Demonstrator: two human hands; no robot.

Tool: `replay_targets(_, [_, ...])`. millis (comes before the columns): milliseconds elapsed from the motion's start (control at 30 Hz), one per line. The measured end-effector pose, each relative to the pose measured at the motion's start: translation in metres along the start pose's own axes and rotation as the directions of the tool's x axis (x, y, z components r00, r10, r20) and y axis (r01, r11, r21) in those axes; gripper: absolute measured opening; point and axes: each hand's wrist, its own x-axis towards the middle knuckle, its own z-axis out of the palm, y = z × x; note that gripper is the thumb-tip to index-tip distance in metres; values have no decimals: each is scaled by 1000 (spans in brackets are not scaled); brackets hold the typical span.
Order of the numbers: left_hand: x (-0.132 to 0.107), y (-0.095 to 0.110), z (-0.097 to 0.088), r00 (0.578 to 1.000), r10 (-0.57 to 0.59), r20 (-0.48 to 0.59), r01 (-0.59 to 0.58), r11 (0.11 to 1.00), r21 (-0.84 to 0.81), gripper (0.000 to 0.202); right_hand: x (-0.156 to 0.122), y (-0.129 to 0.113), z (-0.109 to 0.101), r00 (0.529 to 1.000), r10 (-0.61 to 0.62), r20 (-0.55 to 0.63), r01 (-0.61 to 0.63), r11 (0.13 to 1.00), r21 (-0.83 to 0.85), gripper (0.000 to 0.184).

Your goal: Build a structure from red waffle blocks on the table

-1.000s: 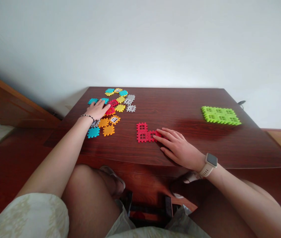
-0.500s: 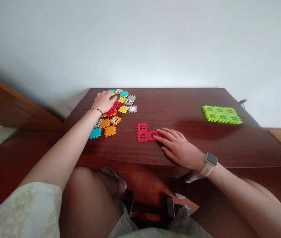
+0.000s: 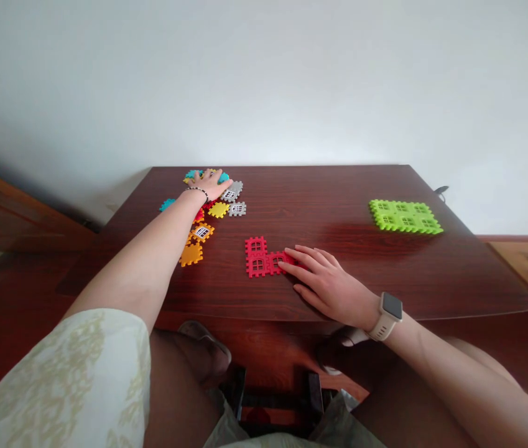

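Note:
With fingers spread, my left hand (image 3: 210, 183) reaches over the back of a loose group of square interlocking tiles. Near its fingers are a grey tile (image 3: 237, 187), a grey window tile (image 3: 238, 209) and a yellow tile (image 3: 219, 210); several tiles under the palm are hidden. My right hand (image 3: 322, 277) rests flat on the table, fingers stretched out, its fingertips on the right end of some joined red window tiles (image 3: 257, 265). The part of the red piece beneath those fingers is covered.
A joined light-green panel of window tiles (image 3: 406, 216) lies on the right of the dark wooden table (image 3: 305, 199). Orange tiles (image 3: 191, 254) and a blue tile (image 3: 166, 204) are at the left. A pale wall (image 3: 264, 81) stands behind the table.
My left hand has moved right and farther over the tile group, its fingers now more spread. My right hand stays on the red tiles. The whole view has shifted slightly.

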Motion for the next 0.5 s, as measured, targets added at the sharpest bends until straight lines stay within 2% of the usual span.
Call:
replay_targets(200, [-27, -4, 1, 994, 98, 45, -100, 993, 58, 95, -3, 0, 0, 1000, -8, -30, 8, 1000, 10, 56])
replay_targets(333, [-60, -9, -3, 991, 119, 63, -124, 989, 81, 91, -7, -4, 0, 999, -13, -38, 13, 1000, 8, 56])
replay_targets(500, [-105, -15, -15, 972, 228, 48, -230, 973, 33, 80, -12, -13, -2, 999, -19, -48, 19, 1000, 9, 54])
